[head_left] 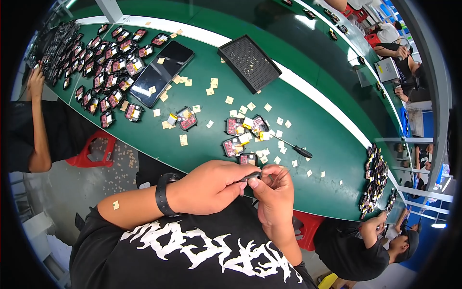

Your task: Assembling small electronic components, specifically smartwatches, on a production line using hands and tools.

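Note:
Close to my chest, at the table's near edge, my left hand [207, 187] and my right hand [275, 191] meet. Both are closed on a small black casing [252, 177], seen edge-on and mostly covered by my fingers. Just beyond them lie several open black casings with red circuit boards [234, 147], some with a silver and yellow battery [244, 138]. Another such casing [186, 118] sits further left beside a loose battery [172, 119]. A screwdriver with a black handle [303, 152] rests to the right of the group.
Small cream squares [183, 140] are scattered over the green table [159, 139]. A black phone-like slab [162, 73] lies near many casings at the left. Beyond is a black tray [250, 62] with small bits inside. Dark units are heaped at right [375, 180]. Co-workers sit on both sides.

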`<state>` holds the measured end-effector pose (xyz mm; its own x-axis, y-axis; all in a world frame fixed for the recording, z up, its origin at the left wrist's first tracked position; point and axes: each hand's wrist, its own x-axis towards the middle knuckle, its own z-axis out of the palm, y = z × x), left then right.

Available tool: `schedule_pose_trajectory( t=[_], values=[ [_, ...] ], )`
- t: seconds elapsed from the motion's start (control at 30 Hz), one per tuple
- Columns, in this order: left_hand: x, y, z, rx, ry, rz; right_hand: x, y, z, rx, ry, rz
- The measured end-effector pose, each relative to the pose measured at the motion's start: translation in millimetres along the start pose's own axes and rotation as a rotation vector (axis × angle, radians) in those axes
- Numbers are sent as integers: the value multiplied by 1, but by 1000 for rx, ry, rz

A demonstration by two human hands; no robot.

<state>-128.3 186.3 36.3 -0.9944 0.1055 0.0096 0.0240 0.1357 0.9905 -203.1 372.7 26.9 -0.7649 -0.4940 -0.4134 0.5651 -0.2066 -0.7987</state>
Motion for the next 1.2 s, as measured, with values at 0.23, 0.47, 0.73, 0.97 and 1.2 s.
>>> schedule_pose_trajectory(
  t=[0.23, 0.47, 0.73, 0.97, 1.2],
  values=[
    [-1, 4, -8, -56, -47, 2, -1, -9, 3, -153, -6, 47],
    [-14, -3, -10, -168, 58, -208, -8, -19, 12, -339, -53, 95],
    [-24, 4, -19, -179, 21, -255, 1, -30, 22, -958, -255, -233],
    [-21, 10, -31, -212, -129, -280, 6, -44, 24, -1344, -429, -754],
    [-17, 4, -40, -215, -341, -278, 4, -52, 31, -1525, -667, -763]
  ],
)
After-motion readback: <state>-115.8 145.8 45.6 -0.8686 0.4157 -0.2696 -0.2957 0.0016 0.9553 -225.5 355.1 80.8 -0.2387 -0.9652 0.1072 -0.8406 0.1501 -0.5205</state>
